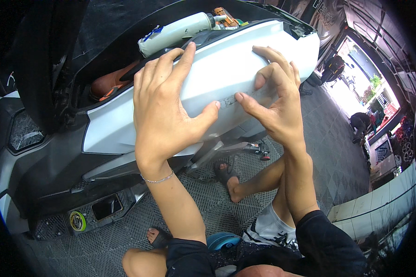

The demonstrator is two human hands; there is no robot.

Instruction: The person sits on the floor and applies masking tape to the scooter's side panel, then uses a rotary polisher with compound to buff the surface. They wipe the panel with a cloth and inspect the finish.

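Two hands on a scooter's side

The left hand [164, 104] and right hand [275, 101] press, fingers spread, on the shiny white plastic scooter panel [217, 69]; a grey sticker [238, 99] at 3 o'clock of the left thumb remains on.

Dark pushed-up sleeves, thin silver bracelet [158, 179] at the left wrist, dark sandals [225, 173].

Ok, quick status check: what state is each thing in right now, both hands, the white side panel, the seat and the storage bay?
Left hand: open, fingers spread, flat on the panel.
Right hand: fingers curled, fingertips pressing the panel.
White side panel: on the scooter, faint decal strip between the thumbs.
Seat: raised.
Storage bay: open, holding a white bottle lying on its side.
Roll of tape: lying on the footboard.
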